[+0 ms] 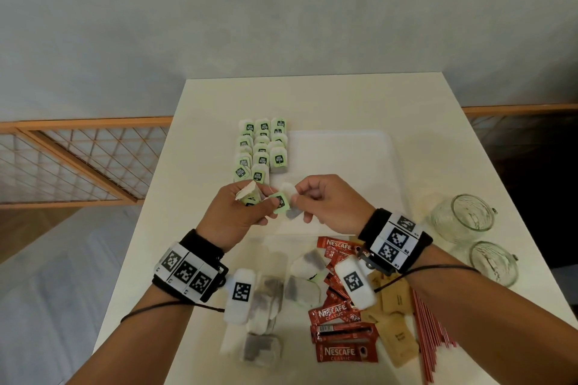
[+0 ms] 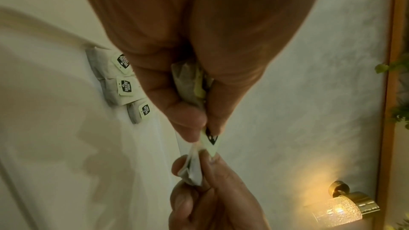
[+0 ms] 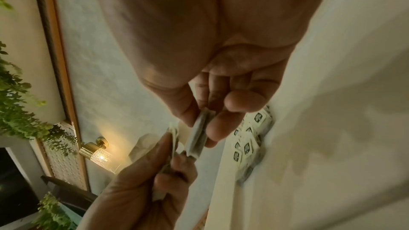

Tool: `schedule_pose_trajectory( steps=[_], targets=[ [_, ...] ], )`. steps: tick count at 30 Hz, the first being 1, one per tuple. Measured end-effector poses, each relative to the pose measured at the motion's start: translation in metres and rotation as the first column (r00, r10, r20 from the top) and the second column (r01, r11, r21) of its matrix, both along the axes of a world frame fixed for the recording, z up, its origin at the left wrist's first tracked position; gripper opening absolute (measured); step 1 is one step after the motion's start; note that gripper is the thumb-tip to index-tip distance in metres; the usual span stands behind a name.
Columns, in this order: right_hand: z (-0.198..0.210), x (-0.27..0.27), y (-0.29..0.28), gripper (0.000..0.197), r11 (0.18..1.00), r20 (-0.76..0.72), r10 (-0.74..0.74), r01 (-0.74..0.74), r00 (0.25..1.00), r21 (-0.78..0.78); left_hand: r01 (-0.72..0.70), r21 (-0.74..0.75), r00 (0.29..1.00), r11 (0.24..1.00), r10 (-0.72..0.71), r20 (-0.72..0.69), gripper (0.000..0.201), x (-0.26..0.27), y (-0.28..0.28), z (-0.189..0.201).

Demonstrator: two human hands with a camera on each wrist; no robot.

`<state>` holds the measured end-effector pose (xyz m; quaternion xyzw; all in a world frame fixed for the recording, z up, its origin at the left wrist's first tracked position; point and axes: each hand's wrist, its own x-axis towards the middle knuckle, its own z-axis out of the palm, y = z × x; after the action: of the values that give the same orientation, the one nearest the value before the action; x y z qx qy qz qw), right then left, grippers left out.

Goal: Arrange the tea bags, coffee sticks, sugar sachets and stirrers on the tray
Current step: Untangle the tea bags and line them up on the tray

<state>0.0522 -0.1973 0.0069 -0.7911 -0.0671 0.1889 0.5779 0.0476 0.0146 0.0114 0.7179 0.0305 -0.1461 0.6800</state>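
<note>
Over the near edge of the white tray [image 1: 359,147], my left hand [image 1: 247,206] grips a small bunch of tea bags [image 1: 250,197] and pinches a green tag [image 1: 281,201]. My right hand [image 1: 312,197] pinches one tea bag [image 1: 292,211] that hangs from the same tag. The left wrist view shows that tag [image 2: 210,141] and bag [image 2: 192,169] between both hands. Rows of tea bags [image 1: 261,147] with green tags lie on the tray's left side. Loose tea bags [image 1: 266,300], red coffee sticks [image 1: 341,316], brown sugar sachets [image 1: 397,322] and red stirrers [image 1: 431,334] lie near me.
Two glass cups [image 1: 463,216] lie on their sides at the table's right edge. The table [image 1: 312,97] is white; a wooden railing [image 1: 78,147] runs behind it on the left. A lit wall lamp [image 2: 340,207] shows in both wrist views.
</note>
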Motion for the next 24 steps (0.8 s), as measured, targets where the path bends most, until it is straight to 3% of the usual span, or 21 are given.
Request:
schedule_pose_trajectory(
  steps=[5, 18, 24],
  targets=[
    [-0.01, -0.01, 0.008, 0.011, 0.999, -0.087, 0.052, -0.051, 0.995, 0.009, 0.026, 0.082, 0.999, 0.996, -0.029, 0.036, 0.008, 0.002, -0.002, -0.002],
    [-0.024, -0.003, 0.018, 0.008, 0.995, 0.081, -0.03, 0.037, 0.996, -0.094, -0.025, 0.106, 0.998, 0.994, 0.018, 0.059, 0.019, 0.005, 0.008, -0.013],
    [-0.035, 0.041, 0.02, 0.009, 0.966, 0.109, -0.214, 0.227, 0.971, -0.121, -0.084, 0.177, 0.996, 0.981, 0.078, 0.041, 0.013, 0.023, 0.016, -0.022]
  ],
)
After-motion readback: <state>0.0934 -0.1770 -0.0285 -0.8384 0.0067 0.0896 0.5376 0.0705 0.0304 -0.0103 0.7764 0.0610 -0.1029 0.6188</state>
